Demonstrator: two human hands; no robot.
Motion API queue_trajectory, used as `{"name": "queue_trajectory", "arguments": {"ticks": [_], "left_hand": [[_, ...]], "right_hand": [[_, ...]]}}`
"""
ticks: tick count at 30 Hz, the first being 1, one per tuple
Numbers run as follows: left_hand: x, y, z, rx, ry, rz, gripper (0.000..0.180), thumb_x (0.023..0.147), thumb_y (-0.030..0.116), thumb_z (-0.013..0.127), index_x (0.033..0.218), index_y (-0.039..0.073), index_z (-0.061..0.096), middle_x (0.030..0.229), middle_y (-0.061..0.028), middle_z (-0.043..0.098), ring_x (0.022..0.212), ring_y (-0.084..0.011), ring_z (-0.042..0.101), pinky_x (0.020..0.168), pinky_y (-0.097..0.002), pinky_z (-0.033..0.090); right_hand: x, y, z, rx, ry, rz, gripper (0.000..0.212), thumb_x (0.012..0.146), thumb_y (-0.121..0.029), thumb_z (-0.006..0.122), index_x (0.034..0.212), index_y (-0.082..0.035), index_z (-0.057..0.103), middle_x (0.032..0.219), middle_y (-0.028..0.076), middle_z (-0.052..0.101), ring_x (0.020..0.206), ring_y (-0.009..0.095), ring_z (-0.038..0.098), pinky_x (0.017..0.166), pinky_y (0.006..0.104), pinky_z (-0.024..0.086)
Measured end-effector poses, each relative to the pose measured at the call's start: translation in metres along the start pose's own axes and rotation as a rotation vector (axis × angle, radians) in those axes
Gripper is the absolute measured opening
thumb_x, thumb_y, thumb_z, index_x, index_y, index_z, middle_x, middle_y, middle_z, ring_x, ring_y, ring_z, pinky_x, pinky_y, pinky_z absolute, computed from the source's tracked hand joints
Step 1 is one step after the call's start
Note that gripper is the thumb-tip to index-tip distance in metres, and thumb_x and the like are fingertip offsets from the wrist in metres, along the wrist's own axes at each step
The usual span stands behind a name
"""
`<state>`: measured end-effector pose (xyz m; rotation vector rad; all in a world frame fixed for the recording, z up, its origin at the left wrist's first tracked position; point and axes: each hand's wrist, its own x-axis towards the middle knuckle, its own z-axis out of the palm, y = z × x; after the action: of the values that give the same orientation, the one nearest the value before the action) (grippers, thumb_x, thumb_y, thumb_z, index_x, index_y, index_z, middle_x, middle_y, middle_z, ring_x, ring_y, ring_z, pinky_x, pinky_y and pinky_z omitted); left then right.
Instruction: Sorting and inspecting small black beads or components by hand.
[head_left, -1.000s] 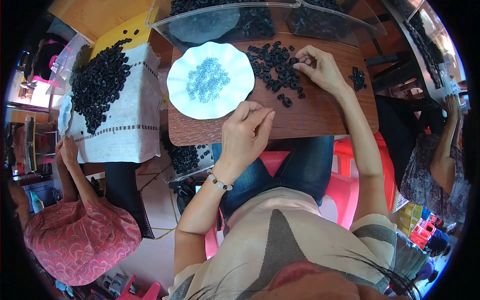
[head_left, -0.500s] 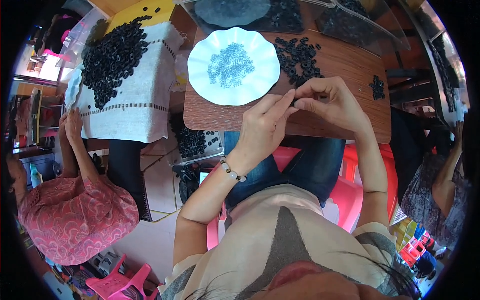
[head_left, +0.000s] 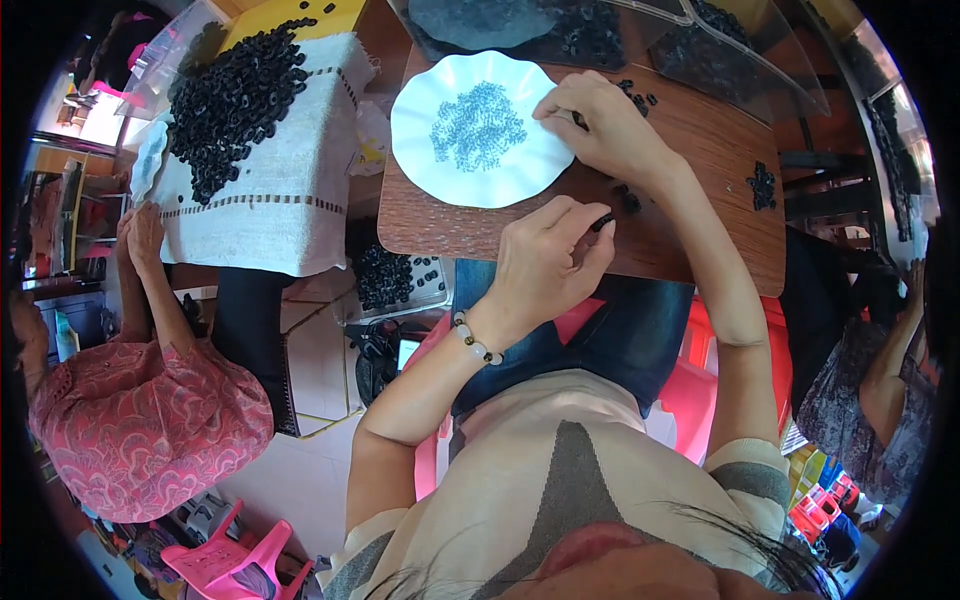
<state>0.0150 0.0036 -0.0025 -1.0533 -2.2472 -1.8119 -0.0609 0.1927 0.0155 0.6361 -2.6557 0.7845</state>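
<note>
My left hand (head_left: 545, 262) is just above the near edge of the brown wooden table, thumb and fingertips pinching a small black oblong piece (head_left: 602, 222). Up and to the right, my right hand (head_left: 612, 128) reaches over the right rim of a white plate with a wavy edge (head_left: 412, 130). Its thumb and forefinger are bent together at the rim; whether anything is between them, I cannot make out. A spread of tiny bluish clear pieces (head_left: 478, 128) lies in the middle of the plate. Loose black pieces (head_left: 627, 198) lie under and beside my right wrist, partly hidden.
Clear plastic bins (head_left: 520, 50) with black pieces stand along the table's far side. A small cluster of black pieces (head_left: 762, 187) lies at the right. To the left, a cloth-covered table (head_left: 280, 225) bears a large black heap, with a person in red seated there. Another person sits at right.
My hands have come apart. The right one has moved up to the plate's rim, while the left has dropped slightly with the black piece. The view has shifted a little.
</note>
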Motion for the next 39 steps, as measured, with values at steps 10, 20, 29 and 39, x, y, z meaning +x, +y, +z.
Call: {"name": "queue_trajectory", "arguments": {"ticks": [10,20,29,39], "left_hand": [[0.003,0.001,-0.004,0.045,-0.016,0.011,0.022,0.089,0.002,0.073,0.111,0.0,0.072,0.08,-0.0109,0.066,0.061,-0.0187,0.065,0.055,-0.029,0.051],[0.003,-0.001,-0.003,0.029,0.026,0.014,0.022,0.09,0.002,0.073,0.112,0.001,0.073,0.081,-0.0115,0.067,0.064,-0.0188,0.067,0.056,-0.0281,0.051],[0.01,-0.002,-0.005,-0.618,0.21,-0.368,0.025,0.103,0.014,0.067,0.123,-0.001,0.07,0.092,-0.0083,0.074,0.07,-0.0086,0.063,0.064,-0.0222,0.051],[0.01,-0.008,-0.011,-0.846,0.008,-0.479,0.037,0.109,0.03,0.057,0.127,0.0,0.07,0.092,-0.0063,0.073,0.075,-0.0065,0.064,0.069,-0.0209,0.052]], "right_hand": [[0.012,0.004,0.023,-0.194,-0.031,0.008,0.01,0.085,-0.01,0.072,0.093,-0.007,0.075,0.101,0.007,0.069,0.103,0.03,0.055,0.092,0.0393,0.048],[0.016,-0.001,0.013,-0.035,0.09,-0.041,0.008,0.082,-0.01,0.071,0.085,-0.002,0.074,0.095,0.013,0.073,0.093,0.032,0.061,0.092,0.0403,0.048],[-0.017,-0.023,-0.04,0.699,-0.064,0.45,0.018,0.095,-0.017,0.073,0.098,0.001,0.073,0.111,0.004,0.068,0.097,0.007,0.058,0.084,0.0238,0.047],[-0.066,-0.053,-0.065,0.989,-0.152,0.545,0.008,0.094,-0.009,0.07,0.091,-0.001,0.071,0.105,0.004,0.067,0.092,0.007,0.058,0.082,0.0227,0.045]]}}
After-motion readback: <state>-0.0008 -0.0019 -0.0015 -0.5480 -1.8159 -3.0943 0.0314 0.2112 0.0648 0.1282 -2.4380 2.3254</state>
